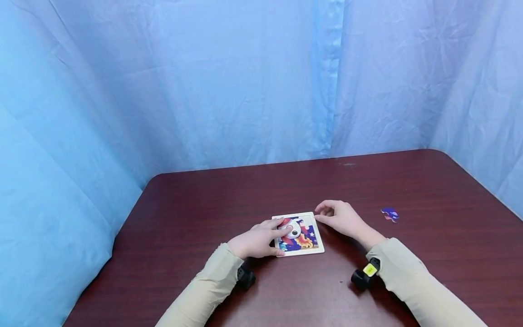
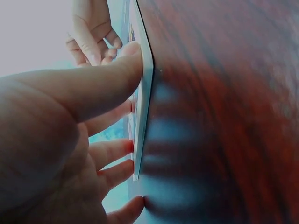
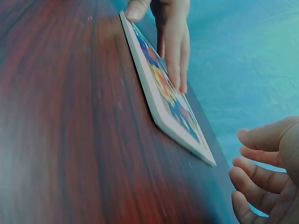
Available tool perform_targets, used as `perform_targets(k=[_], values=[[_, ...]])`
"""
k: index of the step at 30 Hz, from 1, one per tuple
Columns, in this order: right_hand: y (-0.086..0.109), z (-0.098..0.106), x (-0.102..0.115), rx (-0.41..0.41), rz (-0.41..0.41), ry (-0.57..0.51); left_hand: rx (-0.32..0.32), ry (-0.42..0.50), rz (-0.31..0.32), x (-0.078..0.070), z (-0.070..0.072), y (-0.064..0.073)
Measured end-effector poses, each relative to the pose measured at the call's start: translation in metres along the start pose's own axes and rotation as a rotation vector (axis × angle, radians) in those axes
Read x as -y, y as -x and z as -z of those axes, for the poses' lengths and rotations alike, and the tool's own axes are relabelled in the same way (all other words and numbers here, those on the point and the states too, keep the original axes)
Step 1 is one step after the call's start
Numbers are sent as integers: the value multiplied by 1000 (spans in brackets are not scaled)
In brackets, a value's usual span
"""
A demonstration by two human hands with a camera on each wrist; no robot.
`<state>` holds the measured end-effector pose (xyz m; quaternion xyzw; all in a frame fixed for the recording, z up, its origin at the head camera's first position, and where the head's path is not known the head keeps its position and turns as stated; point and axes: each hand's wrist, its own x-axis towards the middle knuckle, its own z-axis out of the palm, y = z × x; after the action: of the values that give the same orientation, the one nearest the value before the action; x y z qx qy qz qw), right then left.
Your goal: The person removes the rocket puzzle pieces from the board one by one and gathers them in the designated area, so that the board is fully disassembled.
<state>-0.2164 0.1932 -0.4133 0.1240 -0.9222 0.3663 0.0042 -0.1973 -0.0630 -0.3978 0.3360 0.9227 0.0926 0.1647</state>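
Note:
A square jigsaw puzzle board [image 1: 311, 240] with a pale frame and a colourful space picture lies flat on the table. My left hand [image 1: 258, 238] rests on its left side, fingers stretched over the picture and the thumb on the near frame edge; the left wrist view shows the thumb [image 2: 126, 65] on the rim. By the far right corner of the board hovers my right hand [image 1: 340, 218], its fingers loosely bent. In the right wrist view nothing shows between those fingers [image 3: 257, 177]. A pale patch of bare backing [image 1: 305, 221] shows in the puzzle's upper right.
Purple jigsaw material [image 1: 390, 213], one piece or more, lies to the right of my right hand. The dark red wooden table [image 1: 196, 204] has rounded far corners. Blue curtains [image 1: 245, 91] hang behind it and at both sides.

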Motion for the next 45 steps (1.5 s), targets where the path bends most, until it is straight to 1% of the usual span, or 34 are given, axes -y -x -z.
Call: perform_targets(k=[5,15,26,40,41,42,45], values=[[-3,-10,10,8,15,-13,8,0,1,1,-1,-2],[-8,-21,18,15,67,11,9,-20,-15,2,-1,-2],[-14,-30,22,35,56,53,6,-19,-25,3,-2,-2],[-16,-35,25,67,54,133,3,-26,-21,4,-1,-2],[-16,-36,24,67,54,136,4,-23,-22,4,-2,-2],[-16,-37,24,68,56,138,-7,-29,-33,8,-6,-4],[-17,-38,24,71,63,139,-7,-16,-36,9,-6,-2]])
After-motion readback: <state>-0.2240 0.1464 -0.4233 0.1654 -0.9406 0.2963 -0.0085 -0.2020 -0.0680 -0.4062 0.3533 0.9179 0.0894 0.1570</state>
